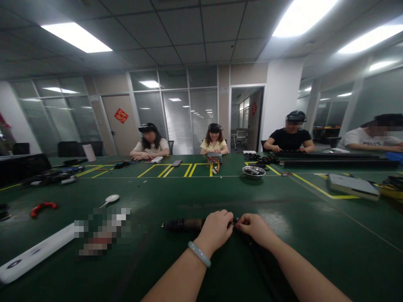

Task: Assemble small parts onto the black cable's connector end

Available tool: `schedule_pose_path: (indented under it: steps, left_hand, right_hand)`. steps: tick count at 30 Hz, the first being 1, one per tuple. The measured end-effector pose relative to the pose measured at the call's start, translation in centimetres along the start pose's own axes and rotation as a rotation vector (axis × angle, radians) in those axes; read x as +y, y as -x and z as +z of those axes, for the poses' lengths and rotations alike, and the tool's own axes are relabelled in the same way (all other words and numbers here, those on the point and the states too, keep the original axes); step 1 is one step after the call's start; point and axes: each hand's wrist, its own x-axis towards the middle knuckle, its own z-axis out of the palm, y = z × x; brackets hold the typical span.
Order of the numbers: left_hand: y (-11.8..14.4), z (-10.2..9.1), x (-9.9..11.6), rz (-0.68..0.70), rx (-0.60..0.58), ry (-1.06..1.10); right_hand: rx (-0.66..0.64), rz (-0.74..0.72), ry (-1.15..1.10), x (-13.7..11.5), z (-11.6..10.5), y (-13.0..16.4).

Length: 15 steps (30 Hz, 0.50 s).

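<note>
Tool: dark cylindrical tool (184, 225) lying on green table (283, 260), well short of steel bowl (253, 172)
Left hand (215, 230): fingers wrapped over tool's right end
Right hand (255, 227): fingertips pinched narrow at that same end — touching left hand

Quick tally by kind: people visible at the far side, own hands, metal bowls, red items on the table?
People seated across the table: 4 (first, second, third, fourth)
Own hands: 2, left hand and right hand, both on a dark cylindrical tool
Metal bowl: 1
Red tool on the green table: 1
Total: 8
</note>
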Motion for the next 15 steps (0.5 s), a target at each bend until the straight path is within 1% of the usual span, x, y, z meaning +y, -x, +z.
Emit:
schedule_pose_path:
  steps: [7, 12, 15]
  left_hand:
    - [-0.02, -0.02, -0.11, 0.036, 0.019, 0.007]
    - [-0.07, 0.36, -0.32, 0.041, 0.035, 0.007]
    - [-0.05, 0.50, -0.40, 0.033, 0.048, 0.030]
  right_hand:
    - [-0.008, 0.001, -0.010, 0.20, 0.01, -0.14]
    - [0.014, -0.003, 0.004, 0.14, 0.17, -0.17]
    - [0.005, 0.016, -0.008, 0.15, 0.19, -0.10]
